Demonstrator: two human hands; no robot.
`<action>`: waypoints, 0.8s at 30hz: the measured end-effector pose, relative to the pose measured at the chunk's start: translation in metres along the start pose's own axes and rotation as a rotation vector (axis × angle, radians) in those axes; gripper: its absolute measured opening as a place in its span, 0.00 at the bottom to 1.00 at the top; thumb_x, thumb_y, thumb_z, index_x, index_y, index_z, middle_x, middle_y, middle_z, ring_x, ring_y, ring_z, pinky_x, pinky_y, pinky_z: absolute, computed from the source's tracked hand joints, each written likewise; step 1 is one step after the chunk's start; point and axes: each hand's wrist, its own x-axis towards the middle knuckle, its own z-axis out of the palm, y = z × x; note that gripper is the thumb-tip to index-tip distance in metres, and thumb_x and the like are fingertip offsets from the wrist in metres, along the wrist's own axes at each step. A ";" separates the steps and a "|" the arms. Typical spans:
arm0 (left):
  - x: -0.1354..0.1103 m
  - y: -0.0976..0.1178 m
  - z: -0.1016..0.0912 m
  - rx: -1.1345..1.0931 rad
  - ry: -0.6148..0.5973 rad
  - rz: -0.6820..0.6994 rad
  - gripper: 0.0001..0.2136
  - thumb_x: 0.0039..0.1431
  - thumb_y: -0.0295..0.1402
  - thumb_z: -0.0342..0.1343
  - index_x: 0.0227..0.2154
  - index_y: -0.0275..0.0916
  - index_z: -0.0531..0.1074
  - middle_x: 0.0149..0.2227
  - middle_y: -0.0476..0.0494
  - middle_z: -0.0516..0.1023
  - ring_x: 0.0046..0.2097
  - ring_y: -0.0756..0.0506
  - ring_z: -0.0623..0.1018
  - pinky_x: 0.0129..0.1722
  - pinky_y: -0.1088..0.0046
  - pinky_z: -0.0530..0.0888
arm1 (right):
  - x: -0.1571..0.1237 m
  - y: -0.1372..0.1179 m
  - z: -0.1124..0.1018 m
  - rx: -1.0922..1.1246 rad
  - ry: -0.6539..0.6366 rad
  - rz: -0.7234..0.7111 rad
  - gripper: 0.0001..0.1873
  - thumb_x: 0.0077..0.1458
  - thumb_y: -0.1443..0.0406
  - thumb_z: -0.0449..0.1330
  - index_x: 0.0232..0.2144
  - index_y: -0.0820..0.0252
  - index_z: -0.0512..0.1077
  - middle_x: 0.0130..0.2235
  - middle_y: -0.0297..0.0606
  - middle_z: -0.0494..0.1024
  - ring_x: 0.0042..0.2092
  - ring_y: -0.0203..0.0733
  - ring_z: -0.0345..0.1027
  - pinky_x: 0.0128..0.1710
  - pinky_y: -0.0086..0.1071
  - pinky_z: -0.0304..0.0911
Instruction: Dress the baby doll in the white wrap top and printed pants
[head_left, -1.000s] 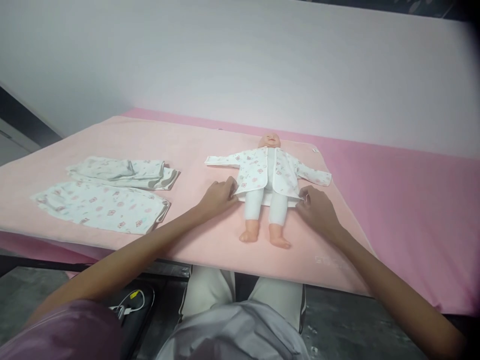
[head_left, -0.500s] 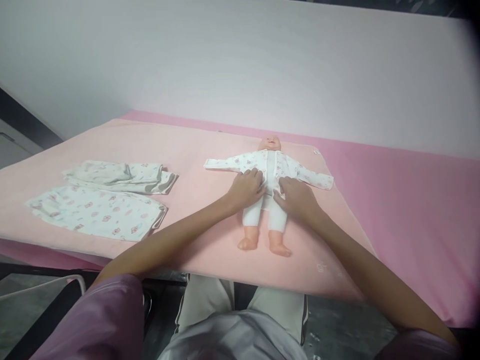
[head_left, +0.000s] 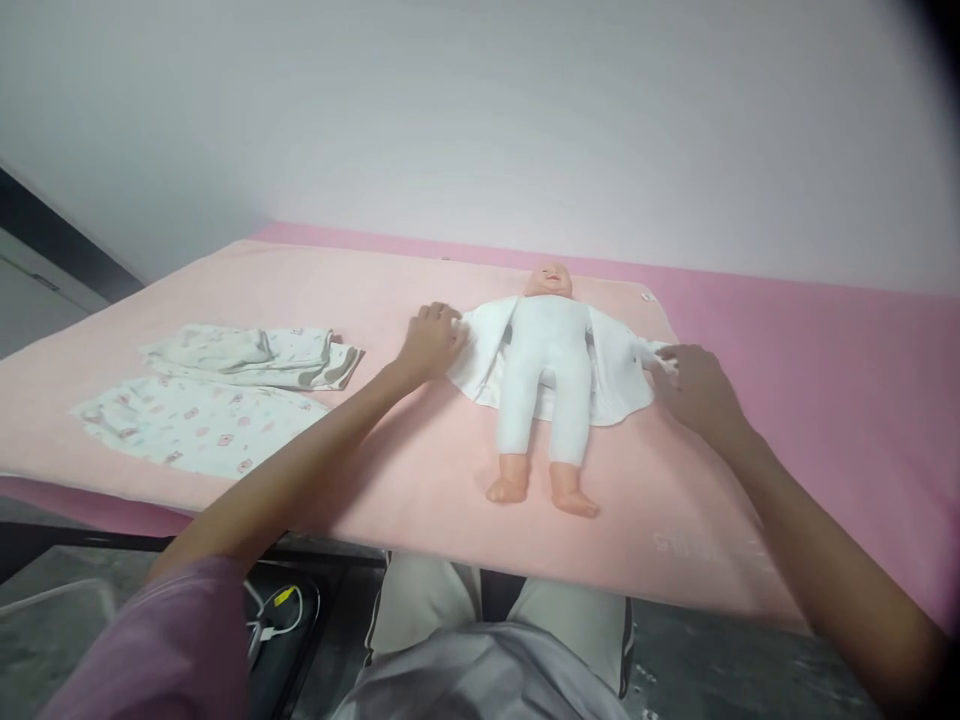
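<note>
A baby doll with a white cloth body lies on its back, feet towards me. Its small white jacket is spread wide, plain inner side up, the front panels folded out to both sides. At the left sleeve end of the jacket, my left hand is closed on the cloth. My right hand grips the other sleeve, which is bunched between the fingers, near the mat's right edge. The doll's arms are hidden by the jacket.
Folded patterned baby clothes lie left, with another printed garment in front, partly behind my left forearm. Beneath everything is a peach mat on a pink cover. A pale wall stands behind. A white cable is below the table edge.
Both hands have moved outwards from the doll's middle to the sleeves. The jacket front, earlier lying over the chest, is now opened out and the white body shows.
</note>
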 end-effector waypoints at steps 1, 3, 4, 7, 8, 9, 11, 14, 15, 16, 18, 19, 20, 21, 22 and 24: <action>0.012 0.010 0.011 -0.021 -0.011 0.041 0.23 0.74 0.50 0.44 0.54 0.38 0.74 0.62 0.28 0.74 0.63 0.33 0.72 0.64 0.46 0.68 | 0.014 -0.011 0.010 0.015 0.006 -0.024 0.24 0.71 0.50 0.51 0.56 0.56 0.75 0.54 0.55 0.79 0.56 0.65 0.71 0.52 0.54 0.68; 0.038 0.030 0.033 -0.056 -0.055 0.093 0.22 0.77 0.46 0.41 0.58 0.39 0.71 0.65 0.31 0.72 0.65 0.35 0.71 0.65 0.49 0.68 | 0.046 -0.033 0.031 0.050 -0.010 -0.078 0.28 0.72 0.51 0.48 0.64 0.59 0.70 0.61 0.56 0.76 0.63 0.65 0.66 0.62 0.57 0.63; 0.049 0.039 0.042 -0.064 -0.087 0.093 0.22 0.77 0.45 0.40 0.60 0.39 0.70 0.65 0.32 0.73 0.65 0.35 0.71 0.65 0.50 0.68 | 0.060 -0.041 0.042 0.067 -0.037 -0.100 0.29 0.73 0.52 0.47 0.66 0.60 0.68 0.63 0.56 0.74 0.64 0.64 0.65 0.64 0.57 0.62; 0.069 0.054 0.064 -0.054 -0.157 0.012 0.24 0.78 0.45 0.35 0.61 0.38 0.69 0.62 0.30 0.76 0.63 0.32 0.73 0.64 0.47 0.66 | 0.089 -0.054 0.072 0.090 -0.109 -0.093 0.32 0.75 0.51 0.43 0.70 0.64 0.63 0.66 0.58 0.72 0.65 0.62 0.65 0.65 0.58 0.60; 0.071 0.055 0.070 -0.046 -0.158 -0.019 0.25 0.78 0.45 0.35 0.61 0.38 0.70 0.61 0.30 0.77 0.62 0.32 0.73 0.64 0.46 0.65 | 0.093 -0.056 0.080 0.075 -0.113 -0.077 0.33 0.75 0.51 0.41 0.70 0.65 0.63 0.65 0.59 0.73 0.63 0.63 0.66 0.64 0.58 0.60; 0.071 0.056 0.074 -0.040 -0.145 -0.040 0.25 0.78 0.45 0.34 0.62 0.38 0.69 0.61 0.30 0.77 0.62 0.32 0.73 0.65 0.46 0.65 | 0.094 -0.056 0.088 0.049 -0.108 -0.061 0.33 0.76 0.52 0.40 0.70 0.65 0.63 0.63 0.60 0.74 0.62 0.63 0.67 0.63 0.59 0.61; 0.069 0.054 0.081 -0.037 -0.115 -0.046 0.27 0.78 0.45 0.34 0.65 0.37 0.68 0.63 0.30 0.76 0.64 0.32 0.73 0.66 0.47 0.64 | 0.093 -0.053 0.099 -0.016 -0.085 -0.040 0.34 0.76 0.53 0.38 0.70 0.67 0.63 0.60 0.62 0.77 0.59 0.65 0.69 0.61 0.60 0.61; 0.068 0.050 0.082 -0.054 -0.155 -0.036 0.30 0.78 0.45 0.32 0.73 0.36 0.61 0.69 0.32 0.72 0.70 0.33 0.70 0.71 0.48 0.60 | 0.091 -0.050 0.105 -0.042 -0.086 -0.044 0.34 0.75 0.54 0.38 0.70 0.67 0.64 0.59 0.62 0.78 0.59 0.66 0.70 0.62 0.62 0.61; 0.069 0.049 0.080 -0.066 -0.193 -0.034 0.31 0.78 0.46 0.32 0.75 0.36 0.57 0.72 0.32 0.69 0.73 0.33 0.67 0.73 0.49 0.57 | 0.090 -0.050 0.104 -0.030 -0.088 -0.053 0.34 0.75 0.54 0.38 0.70 0.67 0.63 0.60 0.62 0.77 0.61 0.66 0.69 0.63 0.63 0.60; 0.070 0.047 0.075 -0.080 -0.236 -0.030 0.32 0.78 0.47 0.32 0.76 0.35 0.54 0.75 0.33 0.64 0.76 0.34 0.63 0.75 0.49 0.53 | 0.089 -0.053 0.100 -0.017 -0.082 -0.063 0.34 0.75 0.54 0.39 0.71 0.66 0.62 0.63 0.61 0.76 0.64 0.66 0.68 0.66 0.64 0.57; 0.065 0.043 0.058 -0.104 -0.296 -0.008 0.34 0.77 0.50 0.33 0.79 0.37 0.47 0.80 0.36 0.54 0.80 0.36 0.53 0.78 0.50 0.46 | 0.078 -0.065 0.083 0.007 -0.047 -0.088 0.35 0.75 0.52 0.40 0.75 0.63 0.56 0.71 0.58 0.68 0.73 0.66 0.58 0.72 0.66 0.50; 0.059 0.040 0.046 -0.109 -0.296 0.006 0.35 0.77 0.51 0.34 0.79 0.38 0.46 0.81 0.37 0.50 0.81 0.36 0.50 0.79 0.50 0.44 | 0.068 -0.075 0.071 0.022 -0.023 -0.103 0.36 0.75 0.52 0.40 0.77 0.61 0.52 0.75 0.55 0.62 0.77 0.65 0.51 0.74 0.68 0.45; 0.049 0.036 0.031 -0.108 -0.267 0.015 0.35 0.77 0.52 0.36 0.78 0.40 0.47 0.81 0.38 0.48 0.81 0.36 0.49 0.79 0.49 0.44 | 0.053 -0.087 0.056 0.042 -0.002 -0.119 0.37 0.76 0.51 0.40 0.79 0.58 0.49 0.78 0.51 0.57 0.79 0.64 0.45 0.75 0.69 0.42; 0.036 0.031 0.014 -0.102 -0.212 0.014 0.34 0.76 0.53 0.39 0.78 0.41 0.50 0.81 0.38 0.50 0.81 0.35 0.50 0.79 0.48 0.45 | 0.034 -0.100 0.040 0.078 0.014 -0.142 0.36 0.76 0.51 0.40 0.79 0.55 0.47 0.79 0.47 0.54 0.80 0.63 0.42 0.76 0.70 0.41; 0.019 0.024 -0.004 -0.093 -0.139 0.004 0.33 0.76 0.52 0.42 0.76 0.41 0.54 0.80 0.36 0.54 0.80 0.35 0.54 0.79 0.48 0.47 | 0.010 -0.114 0.023 0.125 0.022 -0.168 0.35 0.76 0.52 0.41 0.80 0.51 0.46 0.79 0.44 0.55 0.80 0.62 0.44 0.76 0.70 0.42; -0.025 0.004 -0.041 -0.073 0.038 -0.063 0.29 0.75 0.51 0.46 0.71 0.42 0.62 0.75 0.34 0.65 0.76 0.34 0.63 0.76 0.48 0.56 | -0.049 -0.139 -0.010 0.248 0.008 -0.210 0.35 0.75 0.54 0.47 0.79 0.41 0.48 0.77 0.39 0.60 0.78 0.60 0.52 0.75 0.67 0.52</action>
